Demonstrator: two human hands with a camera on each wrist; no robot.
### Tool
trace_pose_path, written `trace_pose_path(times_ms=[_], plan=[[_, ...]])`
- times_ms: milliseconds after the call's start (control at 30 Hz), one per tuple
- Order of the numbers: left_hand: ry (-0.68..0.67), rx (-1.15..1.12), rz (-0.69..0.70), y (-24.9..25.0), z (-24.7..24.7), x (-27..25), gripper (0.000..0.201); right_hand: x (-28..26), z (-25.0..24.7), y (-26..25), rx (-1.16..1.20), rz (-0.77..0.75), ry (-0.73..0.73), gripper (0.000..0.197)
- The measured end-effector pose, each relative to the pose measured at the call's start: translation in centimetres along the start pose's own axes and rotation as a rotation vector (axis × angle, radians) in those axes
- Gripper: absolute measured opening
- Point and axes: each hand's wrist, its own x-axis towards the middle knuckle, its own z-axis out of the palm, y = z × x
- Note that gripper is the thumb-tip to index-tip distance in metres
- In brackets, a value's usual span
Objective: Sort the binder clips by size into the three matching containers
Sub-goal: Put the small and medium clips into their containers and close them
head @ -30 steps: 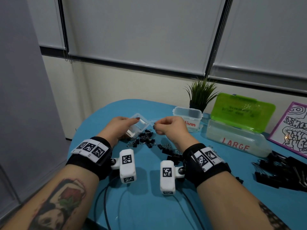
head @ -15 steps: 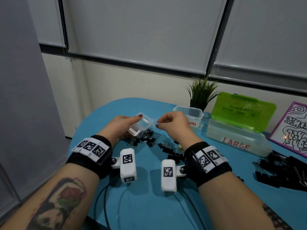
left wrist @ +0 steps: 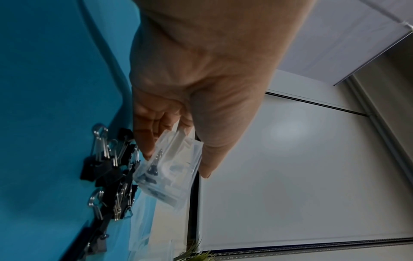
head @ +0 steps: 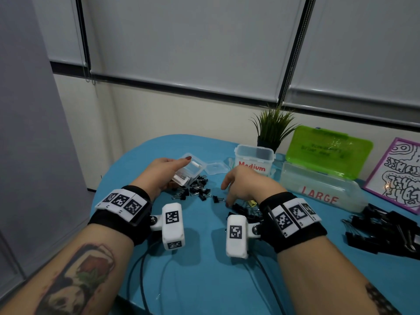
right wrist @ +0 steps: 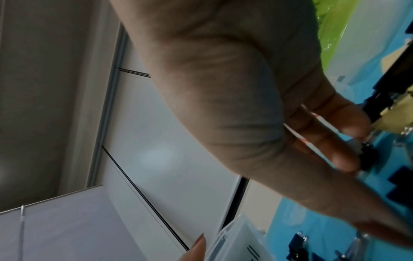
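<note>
My left hand (head: 173, 172) grips a small clear box (head: 189, 176) tilted just above the blue table (head: 204, 280), thumb on top. In the left wrist view the small box (left wrist: 170, 169) holds a few small black clips. Its open lid (head: 216, 171) lies to the right. A heap of small binder clips (head: 197, 192) lies under the box. My right hand (head: 226, 197) reaches down to the table with fingers (right wrist: 344, 159) extended, holding nothing. One small clip (head: 217, 198) lies by its thumb, and medium clips (head: 241, 210) lie under its palm.
The tub marked Medium (head: 254, 158) stands behind my right hand. The box marked LARGE (head: 318, 189) with its green lid (head: 327, 151) up is to the right. Large black clips (head: 386, 230) are piled at the right edge. A potted plant (head: 272, 128) and a framed drawing (head: 400, 176) stand at the back.
My right hand has left the mouth of the small box and dropped down and right to the clips on the table. My left hand still holds the box.
</note>
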Motion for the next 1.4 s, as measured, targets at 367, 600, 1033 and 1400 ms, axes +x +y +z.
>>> trace_pose_path(times_ms=[367,600,1033,1400], plan=[[-0.004,0.031,0.008,0.0,-0.1,-0.1,0.050,0.9,1.6,-0.3,0.047,-0.069,0.032,0.021],[-0.071,0.037,0.013,0.1,0.3,-0.4,0.049,1.7,1.6,-1.4,0.462,-0.221,0.473,0.022],[0.067,-0.010,0.028,0.0,-0.4,0.6,0.053,1.5,3.1,-1.5,0.207,-0.053,0.142,0.060],[0.070,-0.010,0.027,0.0,-0.2,0.7,0.048,1.9,3.7,-2.1,0.153,-0.030,0.103,0.038]])
